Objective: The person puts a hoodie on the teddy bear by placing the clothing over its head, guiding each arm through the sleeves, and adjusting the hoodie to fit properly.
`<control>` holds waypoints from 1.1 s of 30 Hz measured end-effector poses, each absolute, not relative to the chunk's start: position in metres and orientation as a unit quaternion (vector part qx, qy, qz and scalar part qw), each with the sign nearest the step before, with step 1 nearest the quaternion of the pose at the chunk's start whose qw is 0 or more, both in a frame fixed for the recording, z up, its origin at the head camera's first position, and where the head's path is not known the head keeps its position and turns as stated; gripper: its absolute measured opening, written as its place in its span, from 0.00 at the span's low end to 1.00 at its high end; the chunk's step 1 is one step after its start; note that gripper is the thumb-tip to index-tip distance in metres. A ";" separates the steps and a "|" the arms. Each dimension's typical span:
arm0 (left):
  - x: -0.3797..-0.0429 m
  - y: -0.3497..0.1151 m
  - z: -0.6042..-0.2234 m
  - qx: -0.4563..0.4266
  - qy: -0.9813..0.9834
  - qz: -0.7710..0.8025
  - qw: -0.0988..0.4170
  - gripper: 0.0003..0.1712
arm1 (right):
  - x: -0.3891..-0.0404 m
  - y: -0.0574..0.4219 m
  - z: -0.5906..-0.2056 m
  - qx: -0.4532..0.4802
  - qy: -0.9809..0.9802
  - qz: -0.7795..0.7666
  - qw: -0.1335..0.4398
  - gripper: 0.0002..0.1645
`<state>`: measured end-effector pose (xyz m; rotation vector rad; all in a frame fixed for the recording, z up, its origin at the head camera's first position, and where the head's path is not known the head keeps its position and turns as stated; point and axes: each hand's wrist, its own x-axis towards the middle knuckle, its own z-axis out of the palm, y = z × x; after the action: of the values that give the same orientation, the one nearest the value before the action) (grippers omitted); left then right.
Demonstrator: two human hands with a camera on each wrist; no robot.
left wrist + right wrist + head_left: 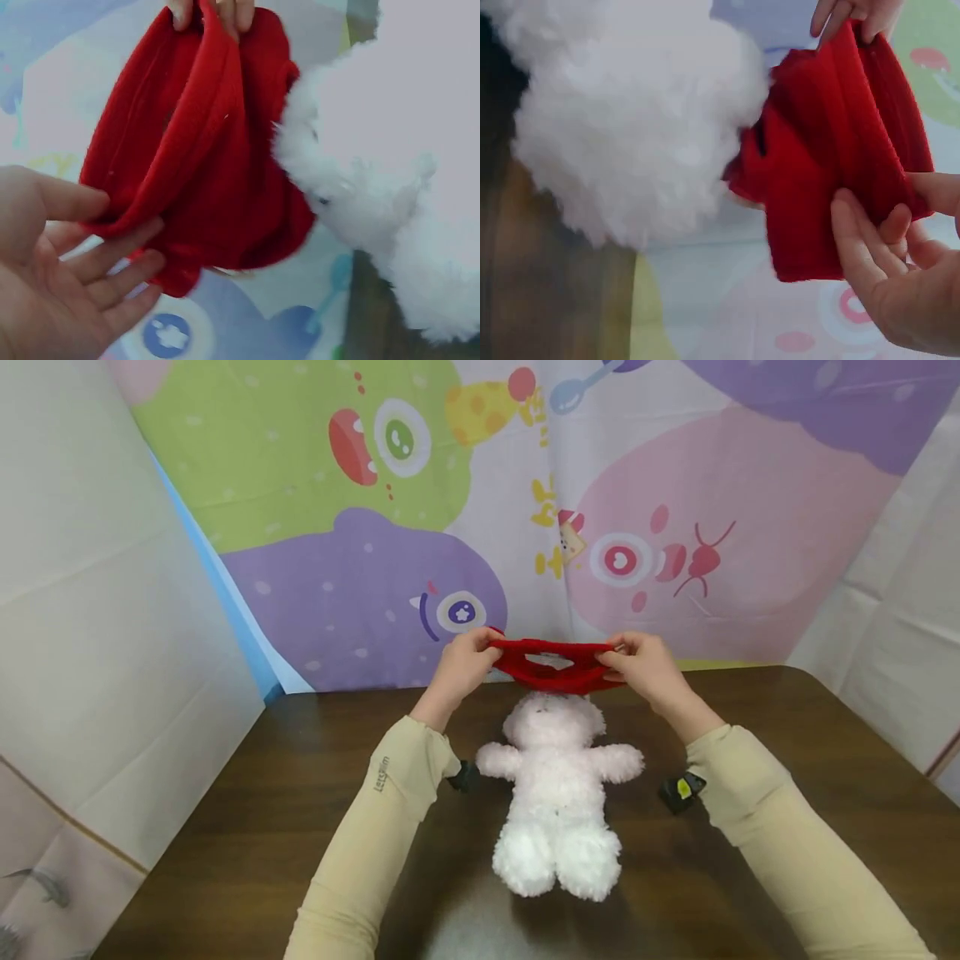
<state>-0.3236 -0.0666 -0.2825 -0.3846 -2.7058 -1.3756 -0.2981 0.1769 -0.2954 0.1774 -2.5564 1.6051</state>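
Observation:
A white plush toy [557, 781] lies on the table, arms spread and feet toward me. Just beyond its head, both hands stretch a small red doll garment [546, 678] sideways by its edge. My left hand [463, 670] pinches the left end between thumb and fingers, and my right hand [647, 667] pinches the right end. Through the spread fabric a gap shows. In the left wrist view the hem of the red garment [225, 195] gapes wide, and its far side lies against the plush toy's head [330, 142]. Stitched layers show in the right wrist view.
The dark brown table [300, 827] extends to both sides of the toy. A cloth backdrop [525, 602] with cartoon monsters hangs right behind the table's far edge. White panels [90, 610] stand on the left and right.

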 end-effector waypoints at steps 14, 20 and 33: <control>-0.344 -0.059 -0.342 -0.132 -0.870 -0.458 -0.126 0.28 | -0.339 0.194 -0.354 0.104 -0.892 0.425 0.115 0.12; -0.337 -0.052 -0.356 -0.113 -0.859 -0.428 -0.257 0.58 | -0.340 0.194 -0.377 0.077 -0.916 0.386 0.082 0.13; -0.326 -0.034 -0.377 -0.076 -0.868 -0.435 -0.227 0.70 | -0.336 0.183 -0.400 0.098 -0.931 0.352 -0.002 0.25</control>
<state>-0.3264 -0.0338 -0.3766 -0.2806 -3.2072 -1.6085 -0.3359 0.1828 -0.3998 0.3071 -2.9278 1.1074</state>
